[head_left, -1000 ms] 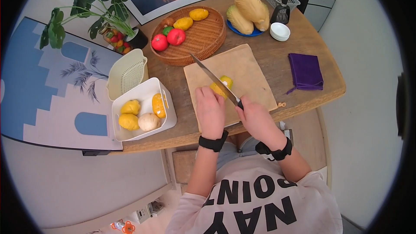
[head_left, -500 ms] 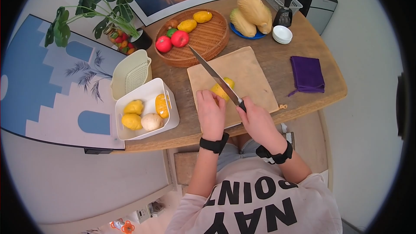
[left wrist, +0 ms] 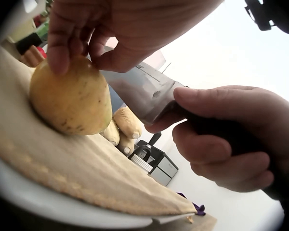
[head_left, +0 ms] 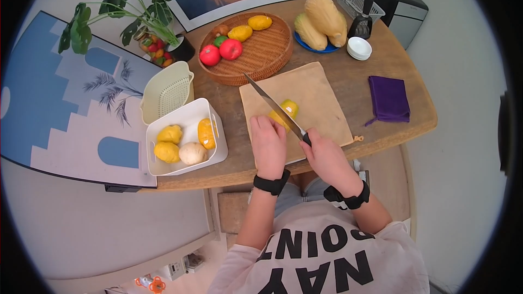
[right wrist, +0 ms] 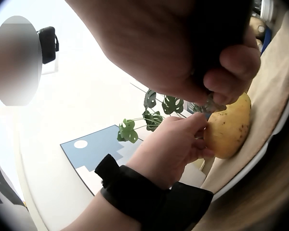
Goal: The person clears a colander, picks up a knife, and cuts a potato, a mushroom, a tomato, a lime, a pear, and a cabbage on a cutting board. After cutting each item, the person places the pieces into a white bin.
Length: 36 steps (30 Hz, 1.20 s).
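Observation:
A yellow mango [head_left: 292, 108] with dark specks lies on the tan cloth-covered board [head_left: 321, 95] in the head view. My left hand [head_left: 269, 142] holds its near left end, fingers bent with the tips on its skin. In my right hand [head_left: 327, 155] is the black handle of a kitchen knife [head_left: 269, 99], gripped with the thumb along its top. The long blade slants up and left, crossing over the mango in the head view. From the left wrist, the blade [left wrist: 142, 91] shows just behind the mango [left wrist: 72, 103], close to the left fingertips [left wrist: 58, 65].
Left of the board stands a white bin [head_left: 218, 155] with yellow fruits and a pale round one, beside a cream colander [head_left: 166, 90]. Behind are a wicker tray [head_left: 267, 49] of produce and a blue plate [head_left: 330, 49] with large squashes. A purple cloth [head_left: 389, 99] lies right.
The knife tip swung slightly away from me, then back down toward the board. Both hands keep their holds on mango and knife. The head view has shifted a little.

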### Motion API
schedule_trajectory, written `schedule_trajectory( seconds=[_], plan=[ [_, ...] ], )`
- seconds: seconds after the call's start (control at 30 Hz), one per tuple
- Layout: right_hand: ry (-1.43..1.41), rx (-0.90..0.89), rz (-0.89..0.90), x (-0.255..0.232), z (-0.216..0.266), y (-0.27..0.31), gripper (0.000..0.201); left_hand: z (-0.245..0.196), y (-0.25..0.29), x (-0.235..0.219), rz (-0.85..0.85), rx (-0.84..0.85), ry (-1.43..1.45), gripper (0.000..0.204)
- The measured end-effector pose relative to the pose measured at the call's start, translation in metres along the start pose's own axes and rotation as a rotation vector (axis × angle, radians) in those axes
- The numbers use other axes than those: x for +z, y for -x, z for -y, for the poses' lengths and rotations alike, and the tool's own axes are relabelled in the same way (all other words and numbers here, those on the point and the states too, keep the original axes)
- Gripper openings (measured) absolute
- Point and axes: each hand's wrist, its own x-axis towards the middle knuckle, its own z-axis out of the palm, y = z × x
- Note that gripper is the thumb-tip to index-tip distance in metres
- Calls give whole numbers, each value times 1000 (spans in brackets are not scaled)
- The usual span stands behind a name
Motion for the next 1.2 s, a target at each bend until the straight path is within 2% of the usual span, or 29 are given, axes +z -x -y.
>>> schedule_trajectory(
  seconds=[0.43, 0.53, 0.83, 1.2],
  plan=[
    [54, -4, 4, 3, 4, 4, 22, -3, 1, -5, 35, -11, -8, 12],
    [10, 16, -68, 1, 8, 5, 21, -3, 2, -5, 25, -10, 9, 11],
    [55, 9, -7, 6, -4, 1, 23, -5, 3, -3, 12, -1, 8, 12],
    [9, -35, -27, 3, 2, 6, 23, 0, 5, -3, 3, 8, 15, 13]
  ],
)
